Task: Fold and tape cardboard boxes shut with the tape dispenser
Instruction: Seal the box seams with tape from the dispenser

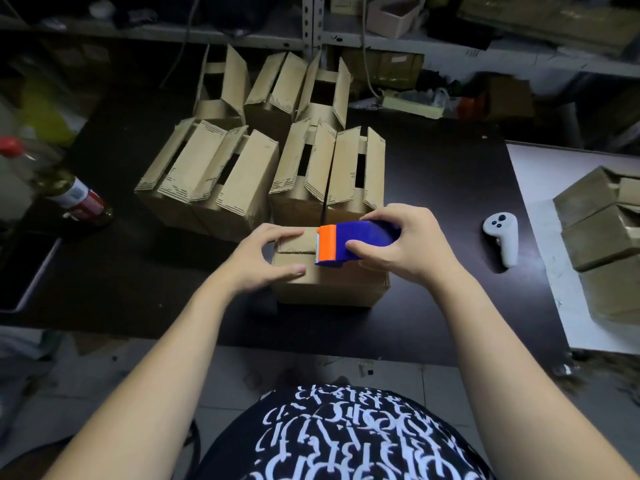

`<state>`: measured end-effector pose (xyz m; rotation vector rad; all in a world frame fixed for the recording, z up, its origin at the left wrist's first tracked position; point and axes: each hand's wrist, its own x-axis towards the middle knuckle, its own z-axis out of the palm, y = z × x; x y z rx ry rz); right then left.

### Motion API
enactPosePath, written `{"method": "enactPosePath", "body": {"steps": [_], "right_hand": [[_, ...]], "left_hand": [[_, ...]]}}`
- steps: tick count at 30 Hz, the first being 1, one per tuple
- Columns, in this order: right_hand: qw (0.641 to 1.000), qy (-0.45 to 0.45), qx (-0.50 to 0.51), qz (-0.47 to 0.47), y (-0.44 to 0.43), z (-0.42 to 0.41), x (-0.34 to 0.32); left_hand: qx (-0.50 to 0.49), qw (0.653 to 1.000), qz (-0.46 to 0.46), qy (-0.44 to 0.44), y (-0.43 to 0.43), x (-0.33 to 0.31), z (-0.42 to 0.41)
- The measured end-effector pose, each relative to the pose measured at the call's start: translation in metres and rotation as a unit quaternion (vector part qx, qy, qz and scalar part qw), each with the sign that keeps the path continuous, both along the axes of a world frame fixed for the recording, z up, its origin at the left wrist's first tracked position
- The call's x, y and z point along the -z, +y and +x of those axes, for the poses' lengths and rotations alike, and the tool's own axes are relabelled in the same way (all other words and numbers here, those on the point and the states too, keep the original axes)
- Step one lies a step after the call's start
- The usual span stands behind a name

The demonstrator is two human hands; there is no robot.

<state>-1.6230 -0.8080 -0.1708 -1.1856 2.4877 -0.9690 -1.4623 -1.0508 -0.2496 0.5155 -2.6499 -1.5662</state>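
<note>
Small cardboard box [329,285] sits near the front edge of the dark table [433,306], flaps folded down, seam running across its top. Right hand [405,244] is wrapped around the blue tape dispenser [360,242], thumb on the near side and fingers over the far side; its orange front end points toward 9 o'clock and rests on the box top at the seam. Left hand [266,258] lies spread on the box's 9 o'clock side, pressing the flaps flat, holding nothing.

Open boxes [242,168] with flaps up stand in a cluster at 12 to 11 o'clock of the taped box, dashed print along flap edges, no readable text. White controller [502,240] lies at 3 o'clock on the table. More brown boxes [602,220] stacked further toward 3 o'clock on a white surface [540,209]. Bottle [65,188] with red cap and red-white label at 9 o'clock; label writing too blurred to read. Person's black shirt [346,438] at 6 o'clock carries white stylised characters, not legible.
</note>
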Motion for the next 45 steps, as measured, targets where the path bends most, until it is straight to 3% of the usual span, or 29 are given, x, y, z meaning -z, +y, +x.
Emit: {"method": "enactPosePath", "body": {"steps": [9, 17, 25, 30, 45], "right_hand": [[1.000, -0.005, -0.006, 0.009, 0.007, -0.006, 0.001], [1.000, 0.016, -0.018, 0.005, 0.006, -0.011, 0.001], [1.000, 0.016, -0.014, -0.001, 0.010, -0.014, 0.003], [0.999, 0.044, -0.022, -0.013, 0.014, -0.016, 0.006], [1.000, 0.006, 0.009, 0.002, 0.038, -0.031, 0.005]], "left_hand": [[0.002, 1.000, 0.001, -0.005, 0.002, -0.002, -0.001], [-0.013, 0.998, -0.057, 0.029, 0.008, 0.005, -0.014], [0.037, 0.999, 0.023, 0.029, 0.012, 0.009, -0.016], [0.032, 0.999, 0.030, 0.021, 0.010, 0.005, -0.017], [0.016, 0.999, 0.028, 0.005, 0.013, 0.000, -0.017]]}}
